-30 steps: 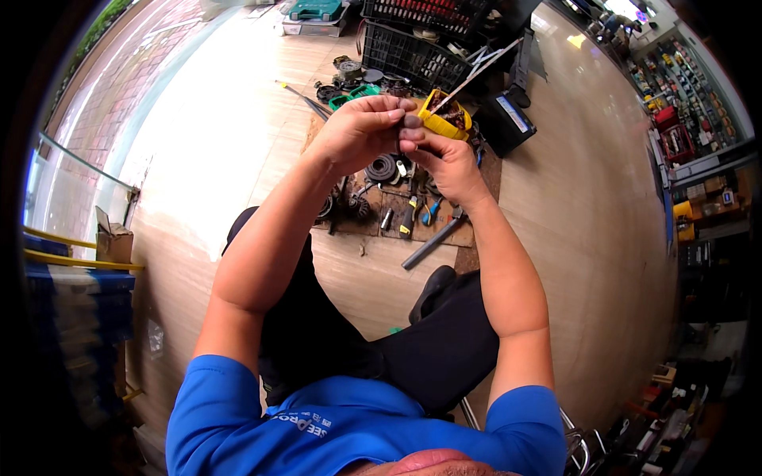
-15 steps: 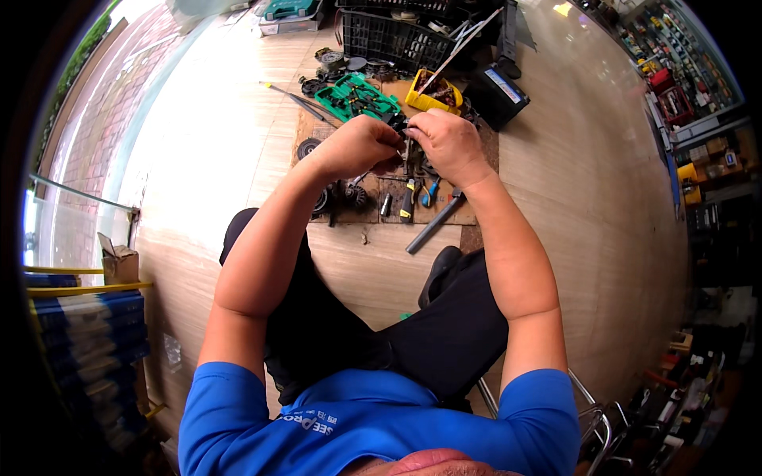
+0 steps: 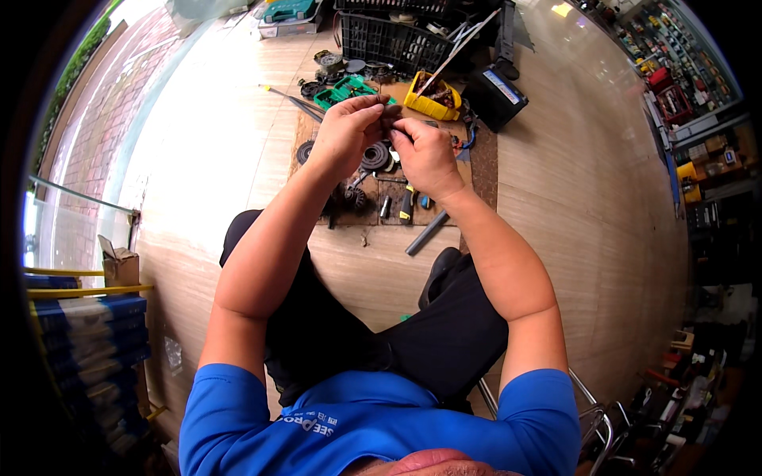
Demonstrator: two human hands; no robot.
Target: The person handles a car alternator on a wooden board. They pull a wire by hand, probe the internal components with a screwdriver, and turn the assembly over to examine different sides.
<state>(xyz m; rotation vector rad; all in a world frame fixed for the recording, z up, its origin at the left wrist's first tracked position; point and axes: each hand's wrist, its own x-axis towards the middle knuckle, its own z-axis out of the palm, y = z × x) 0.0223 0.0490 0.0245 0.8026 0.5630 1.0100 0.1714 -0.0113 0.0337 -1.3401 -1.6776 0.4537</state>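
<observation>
My left hand (image 3: 349, 136) and my right hand (image 3: 429, 156) meet over a brown work board (image 3: 361, 214), both with bent fingers. The fingertips of the right are pinched close to the left's fingers. Whatever small thing lies between them is too dark and hidden to make out. Below the gap between my hands lies a dark round ring-shaped part (image 3: 374, 156). Nearer to me on the board are a yellow-and-black handled tool (image 3: 407, 205), a small metal cylinder (image 3: 386, 207) and a blue-handled tool (image 3: 426, 202), partly covered by my right hand.
Beyond my hands lie an open green tool case (image 3: 341, 93), a yellow bin (image 3: 432, 105) of small parts and a black battery (image 3: 495, 97). A black crate (image 3: 389, 41) stands farther back. A grey bar (image 3: 427, 233) crosses the board's near edge.
Both hands have shifted, the right one left and toward me, and the left slightly right. The ring-shaped part now shows between them. My left fingers have straightened somewhat and cover more of the green case.
</observation>
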